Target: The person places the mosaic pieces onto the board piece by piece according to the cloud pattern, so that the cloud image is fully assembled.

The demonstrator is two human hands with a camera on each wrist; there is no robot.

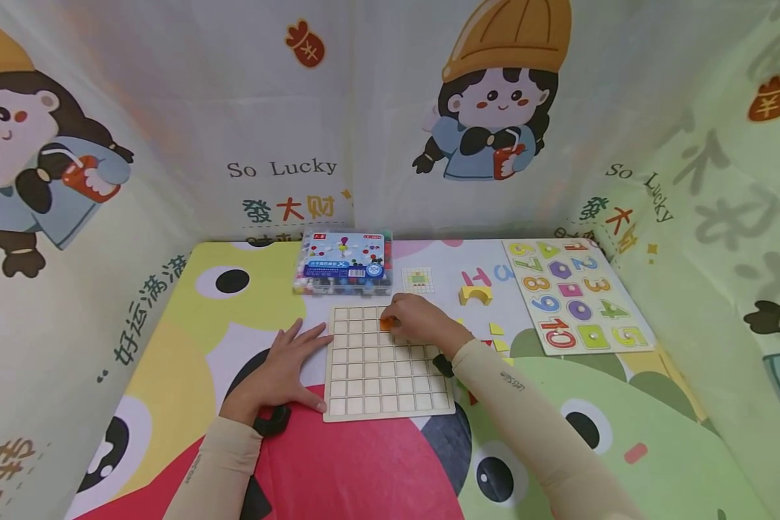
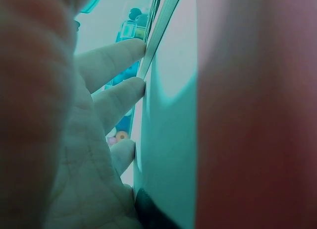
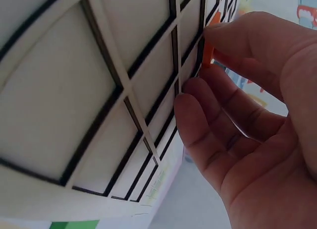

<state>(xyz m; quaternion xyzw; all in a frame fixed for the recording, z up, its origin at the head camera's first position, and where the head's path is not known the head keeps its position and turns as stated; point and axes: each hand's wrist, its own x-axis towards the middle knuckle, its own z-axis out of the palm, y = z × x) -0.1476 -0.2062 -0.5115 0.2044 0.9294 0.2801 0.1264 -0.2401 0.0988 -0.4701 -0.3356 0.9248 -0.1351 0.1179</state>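
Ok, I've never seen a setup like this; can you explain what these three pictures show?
There is no machine here, only a person's two bare hands. The wide picture comes from a camera on the head; the two close ones come from a camera on each wrist. On the patterned cloth lies a wooden grid board. The left hand touches its left edge, while the right hand pinches an orange piece at its far rows. Beyond the board are a plastic box and a small card; to the right, a yellow arch and a number board.
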